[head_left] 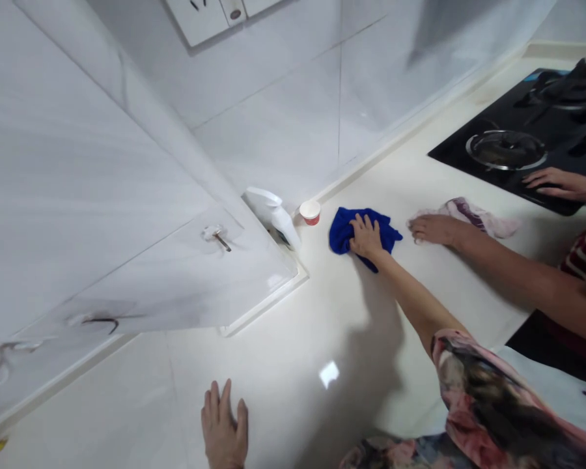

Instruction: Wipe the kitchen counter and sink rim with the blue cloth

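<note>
Left hand (223, 426) lay spread, right hand (367, 240) spread over the blue cloth (342, 233); a ten-o'clock sweep could have toppled the cup (310, 213).

One cloth (340, 233) is deep-blue, the countertop (278, 378) off-white, the floral sleeve (493, 394) pink-and-black.

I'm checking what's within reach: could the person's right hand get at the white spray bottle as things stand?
Probably yes: the right hand lies on the blue cloth, and only the small cup stands near the path to the spray bottle, seeming to leave room to pass.
</note>
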`<state>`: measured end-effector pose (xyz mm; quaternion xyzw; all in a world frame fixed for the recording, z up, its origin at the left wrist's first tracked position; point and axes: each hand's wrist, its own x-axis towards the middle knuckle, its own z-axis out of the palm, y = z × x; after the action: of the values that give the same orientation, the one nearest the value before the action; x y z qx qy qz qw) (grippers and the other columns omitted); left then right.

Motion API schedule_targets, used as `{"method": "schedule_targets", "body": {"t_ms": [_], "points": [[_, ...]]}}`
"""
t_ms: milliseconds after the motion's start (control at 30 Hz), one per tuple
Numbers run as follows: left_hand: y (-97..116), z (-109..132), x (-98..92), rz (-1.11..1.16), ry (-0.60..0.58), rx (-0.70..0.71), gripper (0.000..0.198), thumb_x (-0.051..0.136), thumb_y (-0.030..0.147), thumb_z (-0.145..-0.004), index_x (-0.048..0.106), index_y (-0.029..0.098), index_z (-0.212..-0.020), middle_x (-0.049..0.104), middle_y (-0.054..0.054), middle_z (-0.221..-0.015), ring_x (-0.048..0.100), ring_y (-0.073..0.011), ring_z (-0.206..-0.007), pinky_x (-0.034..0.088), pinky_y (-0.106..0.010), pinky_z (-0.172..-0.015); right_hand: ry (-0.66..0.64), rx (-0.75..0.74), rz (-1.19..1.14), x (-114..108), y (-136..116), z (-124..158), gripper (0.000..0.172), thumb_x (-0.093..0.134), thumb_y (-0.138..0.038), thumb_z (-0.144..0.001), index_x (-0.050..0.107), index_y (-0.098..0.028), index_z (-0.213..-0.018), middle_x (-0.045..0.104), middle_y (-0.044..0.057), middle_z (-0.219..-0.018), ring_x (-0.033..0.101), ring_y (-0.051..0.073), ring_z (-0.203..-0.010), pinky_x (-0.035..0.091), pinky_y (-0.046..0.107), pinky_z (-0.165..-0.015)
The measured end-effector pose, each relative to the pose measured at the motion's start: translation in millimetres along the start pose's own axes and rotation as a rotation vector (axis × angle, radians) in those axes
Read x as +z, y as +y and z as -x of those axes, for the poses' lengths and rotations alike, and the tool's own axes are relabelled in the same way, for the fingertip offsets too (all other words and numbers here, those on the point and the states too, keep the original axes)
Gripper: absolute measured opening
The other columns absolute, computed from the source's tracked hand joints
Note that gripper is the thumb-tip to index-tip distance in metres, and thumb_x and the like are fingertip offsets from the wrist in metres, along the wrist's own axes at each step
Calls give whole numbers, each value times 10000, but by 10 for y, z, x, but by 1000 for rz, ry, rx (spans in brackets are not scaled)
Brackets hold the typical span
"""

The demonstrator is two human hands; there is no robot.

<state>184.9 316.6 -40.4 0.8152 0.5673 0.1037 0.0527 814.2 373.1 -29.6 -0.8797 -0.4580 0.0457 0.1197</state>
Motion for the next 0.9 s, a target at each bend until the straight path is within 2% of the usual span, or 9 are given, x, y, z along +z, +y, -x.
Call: {"method": "schedule_targets", "body": {"t_ms": [100, 167, 300, 367, 567, 767, 900], "points": [[-1, 6, -9, -3, -2, -2, 616, 397, 426, -1041, 404, 255, -1632, 298, -125, -1743, 205, -348, -1632, 261, -626, -1289, 5, 113, -8, -22, -1, -451, 774, 529, -202, -909, 314, -24, -1631, 233, 243, -1732, 209, 435, -1559, 172, 644, -1235], [7, 8, -18, -4, -17, -14, 633, 400, 424, -1035, 376, 262, -1647, 295, -122, -1745, 205, -349, -1632, 253, -632, -1292, -7, 150, -17, -15, -81, -664, 793, 529, -197, -926, 267, -55, -1661, 214, 231, -1741, 201, 446, -1545, 187, 680, -1203], [30, 10, -33, 4, -30, -38, 657, 404, 421, -1027, 335, 281, -1666, 294, -99, -1748, 195, -331, -1636, 245, -618, -1303, -44, 91, -25, 21, -289, -856, 693, 537, -171, -937, 425, -212, -1620, 275, 115, -1745, 193, 435, -1550, 197, 718, -1187], [34, 12, -33, 11, -19, -36, 645, 395, 421, -1032, 350, 278, -1659, 282, -89, -1754, 192, -326, -1637, 242, -608, -1307, -56, 46, -25, 34, -349, -863, 647, 537, -166, -946, 485, -239, -1586, 311, 92, -1735, 200, 423, -1553, 208, 705, -1200], [1, 15, -1, 18, 7, -10, 609, 407, 414, -1037, 408, 271, -1630, 290, -85, -1751, 207, -327, -1633, 243, -599, -1307, -37, -18, -24, 121, -471, -725, 671, 586, -167, -916, 483, -190, -1579, 330, 153, -1718, 249, 457, -1535, 231, 729, -1194], [-27, 7, 26, 29, 20, -13, 588, 405, 420, -1039, 468, 233, -1592, 321, -129, -1733, 213, -339, -1631, 242, -609, -1302, -66, -12, -40, 209, -698, -633, 706, 604, -230, -898, 467, -245, -1590, 306, 101, -1737, 232, 468, -1558, 225, 752, -1194], [-11, 0, 16, 31, 17, -29, 585, 407, 421, -1032, 489, 228, -1578, 347, -132, -1721, 219, -336, -1629, 249, -600, -1301, -66, -78, -72, 135, -639, -502, 648, 537, -207, -941, 476, -203, -1586, 325, 123, -1727, 231, 451, -1564, 196, 719, -1213]]}}
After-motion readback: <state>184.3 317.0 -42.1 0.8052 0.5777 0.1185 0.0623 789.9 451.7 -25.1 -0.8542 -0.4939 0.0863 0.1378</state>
